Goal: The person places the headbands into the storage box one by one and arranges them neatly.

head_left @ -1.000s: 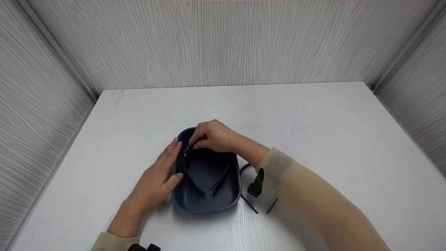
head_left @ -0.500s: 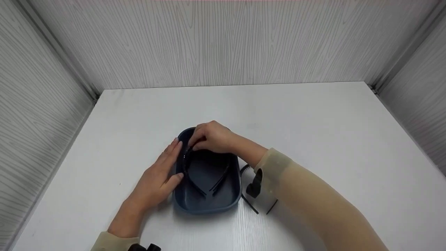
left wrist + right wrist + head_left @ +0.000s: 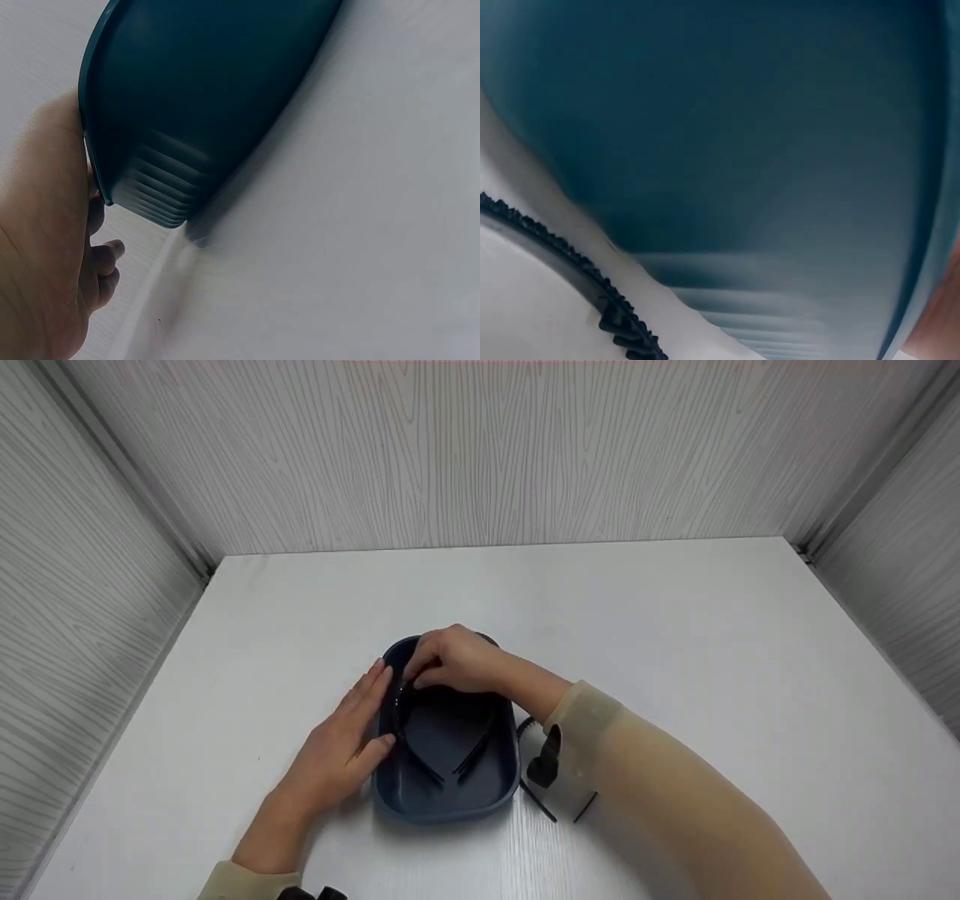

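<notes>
Dark blue oval tub point(image 3: 448, 802) sits near the middle of the white table point(image 3: 675, 660), long axis running away from me. Inside it — thin black headbands point(image 3: 439, 742), at least two, arched ends toward the far wall, legs pointing back at me and crossing near the floor of the tub.

My left hand point(image 3: 341, 746) lies flat against the tub's left wall, fingers straight, thumb hooked just over the rim. It grips nothing; I judge it is there as a brace, so the light tub does not slide while the other hand works. The left wrist view bears this out: palm pressed to the ribbed outer wall, tub flat on the table.

My right hand point(image 3: 457, 660) is over the far end of the tub, fingers curled down and pinching the arched top of a headband where it meets the far-left rim. Held at the crown, I'd guess, because the springy legs then follow down into the tub on their own.

Another headband point(image 3: 536, 802) — toothed along its inner edge, as the right wrist view shows — lies on the table just beside the tub's right wall, partly under my right sleeve point(image 3: 600, 735). It is outside the tub, not touching either hand.
</notes>
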The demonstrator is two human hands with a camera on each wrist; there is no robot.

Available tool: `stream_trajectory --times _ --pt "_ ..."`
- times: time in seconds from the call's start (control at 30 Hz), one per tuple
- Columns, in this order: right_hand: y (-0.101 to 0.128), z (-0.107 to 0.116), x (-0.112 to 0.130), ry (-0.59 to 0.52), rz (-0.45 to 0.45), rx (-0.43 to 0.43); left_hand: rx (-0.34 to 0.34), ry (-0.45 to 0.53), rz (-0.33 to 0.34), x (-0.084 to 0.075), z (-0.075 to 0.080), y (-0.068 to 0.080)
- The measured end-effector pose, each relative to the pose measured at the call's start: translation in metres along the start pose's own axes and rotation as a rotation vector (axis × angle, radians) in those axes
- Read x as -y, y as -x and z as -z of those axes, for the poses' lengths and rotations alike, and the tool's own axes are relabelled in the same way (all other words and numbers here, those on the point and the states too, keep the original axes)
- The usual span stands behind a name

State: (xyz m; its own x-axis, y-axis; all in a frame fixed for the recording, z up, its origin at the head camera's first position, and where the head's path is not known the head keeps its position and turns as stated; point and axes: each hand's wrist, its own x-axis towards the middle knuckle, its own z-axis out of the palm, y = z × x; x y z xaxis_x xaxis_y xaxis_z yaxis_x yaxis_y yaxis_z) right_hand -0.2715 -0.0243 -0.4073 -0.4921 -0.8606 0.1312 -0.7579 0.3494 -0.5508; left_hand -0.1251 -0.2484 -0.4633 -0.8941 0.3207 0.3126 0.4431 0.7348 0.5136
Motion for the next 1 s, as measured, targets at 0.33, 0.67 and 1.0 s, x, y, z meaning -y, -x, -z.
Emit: stream_trajectory --times 0.33,0.67,1.0 --pt "-0.0002 -0.0009 -0.0017 0.015 0.001 0.021 0.003 -0.01 0.003 0.0003 0.0005 0.0005" --pt "-0.0006 -0.0027 -0.003 0.022 0.003 0.034 -0.007 -0.001 0.0 0.0011 -0.0008 0.0009" --pt "-0.0001 -0.002 -0.0033 0.034 0.014 0.046 -0.006 -0.014 0.018 -0.0016 -0.0004 0.0012"
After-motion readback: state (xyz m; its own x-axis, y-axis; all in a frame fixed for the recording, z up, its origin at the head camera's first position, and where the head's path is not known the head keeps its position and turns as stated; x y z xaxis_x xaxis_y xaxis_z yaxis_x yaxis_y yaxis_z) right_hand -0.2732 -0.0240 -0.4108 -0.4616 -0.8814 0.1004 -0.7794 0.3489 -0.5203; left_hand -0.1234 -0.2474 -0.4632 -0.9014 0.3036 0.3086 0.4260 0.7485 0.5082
